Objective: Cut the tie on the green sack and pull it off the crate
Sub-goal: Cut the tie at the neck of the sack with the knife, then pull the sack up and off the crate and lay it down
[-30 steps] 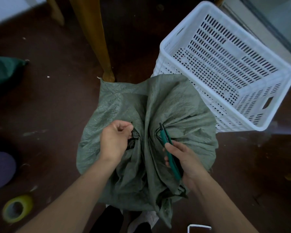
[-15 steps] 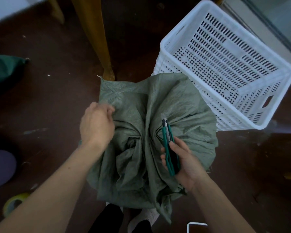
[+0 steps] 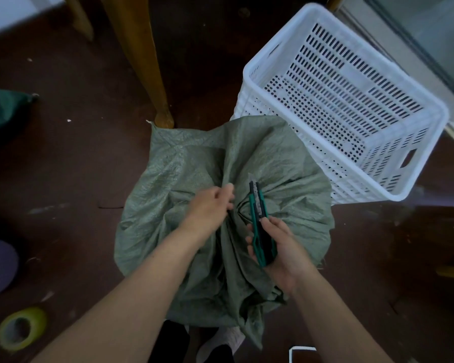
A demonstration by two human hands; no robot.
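On the dark floor, a green sack (image 3: 194,179) bunched at its top.
Left hand (image 3: 210,208) pinches the gathered cloth; right hand (image 3: 278,247) grips a green knife (image 3: 258,218), blade pointing far.

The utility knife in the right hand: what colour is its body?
Teal-green with black parts; the utility knife shows clearly in the head view, held by the right hand.

Matt woven green sack (image 3: 194,163), glossy plastic crate (image 3: 427,142)

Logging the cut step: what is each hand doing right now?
Left hand: fingers pinched on the green sack at its gathers.
Right hand: closed around the green utility knife, blade pointing away.
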